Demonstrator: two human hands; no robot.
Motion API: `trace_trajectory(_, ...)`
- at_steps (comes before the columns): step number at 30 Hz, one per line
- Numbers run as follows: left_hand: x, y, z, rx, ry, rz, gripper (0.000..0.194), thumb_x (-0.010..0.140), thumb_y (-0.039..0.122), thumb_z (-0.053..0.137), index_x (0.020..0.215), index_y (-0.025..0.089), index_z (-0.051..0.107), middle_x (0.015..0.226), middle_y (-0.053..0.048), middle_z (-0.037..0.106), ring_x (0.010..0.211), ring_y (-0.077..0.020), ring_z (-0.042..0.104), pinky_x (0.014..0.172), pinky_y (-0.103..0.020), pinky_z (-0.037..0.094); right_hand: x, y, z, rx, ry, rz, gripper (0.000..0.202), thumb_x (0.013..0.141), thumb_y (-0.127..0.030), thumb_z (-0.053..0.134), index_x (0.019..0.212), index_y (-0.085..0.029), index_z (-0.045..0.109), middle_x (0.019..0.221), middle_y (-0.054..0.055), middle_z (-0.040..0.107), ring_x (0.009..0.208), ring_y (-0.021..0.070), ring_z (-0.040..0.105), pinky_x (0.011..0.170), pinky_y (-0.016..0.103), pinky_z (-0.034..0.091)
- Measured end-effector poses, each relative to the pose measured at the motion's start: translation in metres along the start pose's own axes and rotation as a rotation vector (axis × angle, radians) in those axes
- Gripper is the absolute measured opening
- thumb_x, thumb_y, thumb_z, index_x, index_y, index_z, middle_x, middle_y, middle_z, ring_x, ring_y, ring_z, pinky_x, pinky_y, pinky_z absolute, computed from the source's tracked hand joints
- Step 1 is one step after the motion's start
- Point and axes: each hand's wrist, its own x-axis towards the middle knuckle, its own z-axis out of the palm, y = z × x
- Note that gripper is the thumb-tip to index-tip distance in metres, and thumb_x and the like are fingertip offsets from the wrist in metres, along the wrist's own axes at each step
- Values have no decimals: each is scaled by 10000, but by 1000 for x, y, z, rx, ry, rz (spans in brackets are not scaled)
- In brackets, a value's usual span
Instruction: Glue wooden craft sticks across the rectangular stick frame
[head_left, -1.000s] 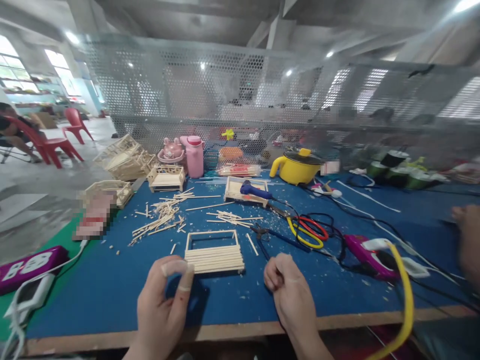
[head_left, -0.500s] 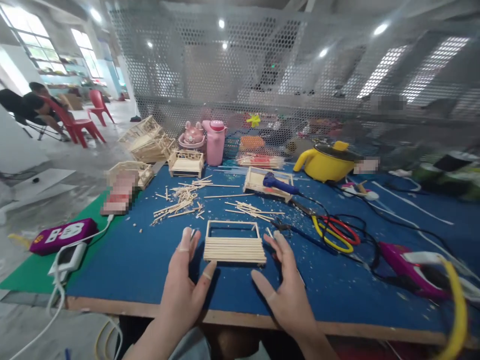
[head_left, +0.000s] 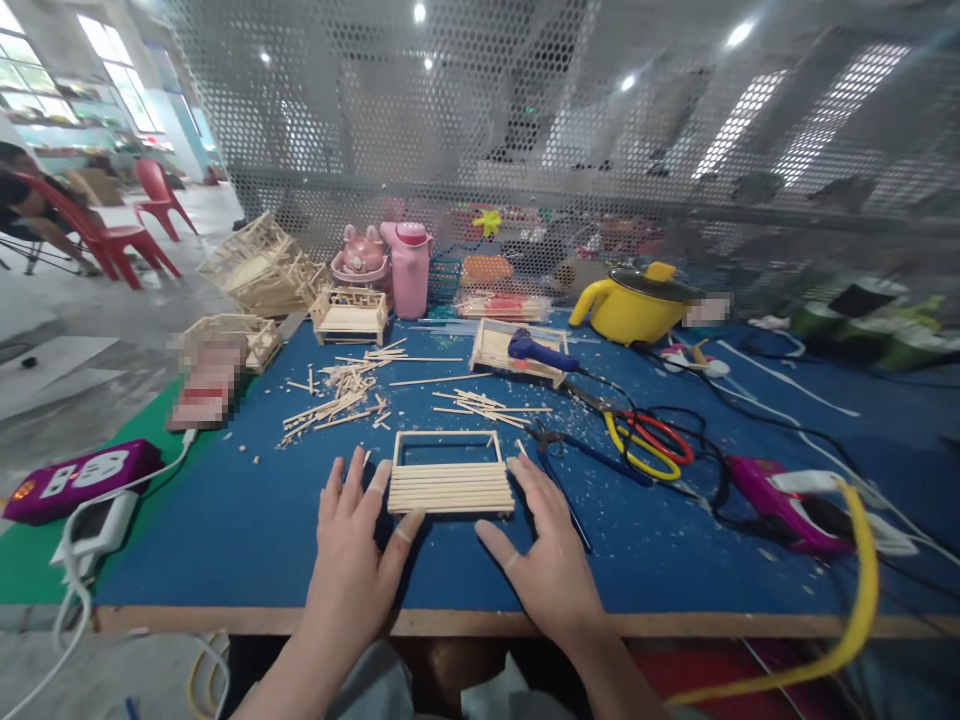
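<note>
A small wooden-stick frame (head_left: 450,488) lies on the blue tabletop in front of me. Its near half is covered by sticks laid side by side, while the far half is an open rectangle. My left hand (head_left: 356,540) rests at its left edge, fingers stretched out and thumb by the front left corner. On the opposite side, my right hand (head_left: 546,545) is spread, with fingertips close to the right edge. Neither hand grips anything; whether the fingertips touch the frame I cannot tell. Pale bands wrap some fingers. Dark pliers (head_left: 549,438) lie just beyond my right hand.
Loose sticks (head_left: 349,390) and a second stick pile (head_left: 487,405) lie beyond. A blue glue gun (head_left: 544,352) rests on another wooden piece. Scissors (head_left: 645,445), a yellow pot (head_left: 637,305) and a purple device (head_left: 787,505) with cables stand right; a pink flask (head_left: 409,270) stands behind.
My hands have come down and closer to the frame's two sides, with the left fingers now spread flatter. The whole view has shifted slightly; the frame looks unchanged.
</note>
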Motion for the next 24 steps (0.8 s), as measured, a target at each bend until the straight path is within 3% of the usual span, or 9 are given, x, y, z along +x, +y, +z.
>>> trace_trajectory(5, 1, 2, -1, 5, 0, -16, 488, 896, 414, 516, 1305, 150, 518, 1507, -188, 350, 1434, -368, 185, 1065, -621, 323, 0, 1, 1, -53, -17, -23, 636, 831, -477, 582, 1370, -164, 456, 1451, 165, 441, 1344, 328, 386, 1085, 562, 354)
trace_trajectory(9, 3, 3, -3, 2, -13, -5, 468, 902, 400, 512, 1298, 152, 525, 1499, -181, 367, 1432, -356, 203, 1055, -599, 357, 1, -1, 0, -44, -34, -11, 616, 819, -482, 591, 1345, -180, 485, 1435, 151, 467, 1338, 326, 397, 1089, 564, 347)
trace_trajectory(16, 4, 5, -4, 37, -15, -32, 462, 894, 426, 511, 1254, 142, 570, 1495, -215, 354, 1427, -393, 187, 1042, -645, 330, 4, -2, -4, 134, -45, 129, 530, 878, -517, 481, 1280, -177, 544, 1404, 149, 504, 1311, 300, 441, 1105, 534, 326)
trace_trajectory(19, 3, 6, -4, 51, -15, -48, 462, 892, 432, 508, 1252, 150, 572, 1502, -214, 341, 1429, -401, 175, 1033, -666, 322, 2, -3, -3, 167, 30, 205, 642, 889, -522, 467, 1405, -147, 397, 1425, 177, 471, 1300, 303, 459, 1054, 516, 395)
trace_trajectory(21, 3, 7, -4, 58, -18, -55, 457, 895, 429, 503, 1255, 155, 568, 1507, -211, 333, 1431, -400, 168, 1030, -668, 323, 1, -7, -3, 129, 113, 127, 699, 914, -473, 453, 1492, -162, 210, 1467, 180, 419, 1318, 294, 444, 1020, 503, 428)
trace_trajectory(22, 3, 7, -4, 58, -21, -56, 456, 896, 429, 502, 1257, 158, 565, 1510, -208, 328, 1432, -398, 166, 1031, -665, 325, 2, -11, -3, 64, 126, 21, 698, 921, -441, 456, 1504, -186, 169, 1482, 168, 402, 1339, 294, 416, 1035, 518, 404)
trace_trajectory(24, 4, 7, -5, 54, -27, -63, 455, 893, 429, 506, 1261, 166, 556, 1515, -202, 322, 1435, -391, 161, 1035, -658, 326, 4, -20, -4, -141, 52, -263, 653, 916, -383, 485, 1495, -231, 223, 1497, 135, 395, 1376, 309, 354, 1095, 589, 270)
